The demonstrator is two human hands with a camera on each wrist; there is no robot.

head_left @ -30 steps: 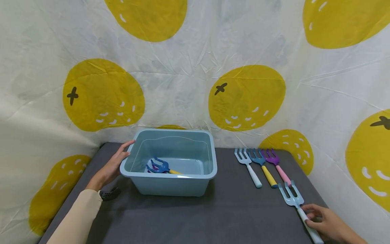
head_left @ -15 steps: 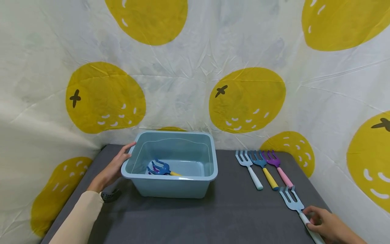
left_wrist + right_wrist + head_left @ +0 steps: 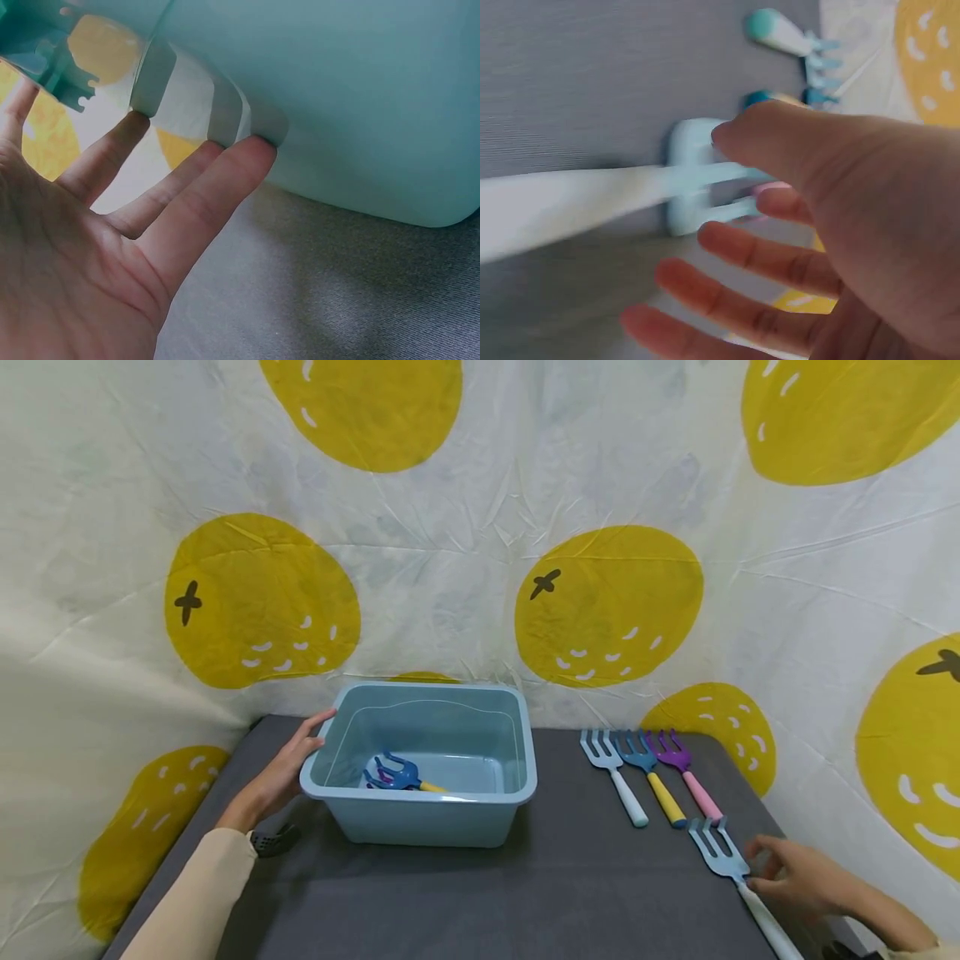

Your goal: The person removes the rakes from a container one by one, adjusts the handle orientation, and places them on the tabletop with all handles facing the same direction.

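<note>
White-and-yellow cloth (image 3: 442,593) hangs behind your dark grey table (image 3: 450,902). A light blue plastic tub (image 3: 420,820) touches your left hand (image 3: 279,768), its fingers straight. Your right hand (image 3: 798,877), loose, holds nothing beside the pale blue, white-handled fork (image 3: 730,867) on the table's right.

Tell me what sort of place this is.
Probably a makeshift indoor work or filming spot, though the room beyond is hidden. A white sheet printed with big yellow fruit shapes hangs right behind a grey-covered table, where garden forks lie beside a light-blue tub.
</note>
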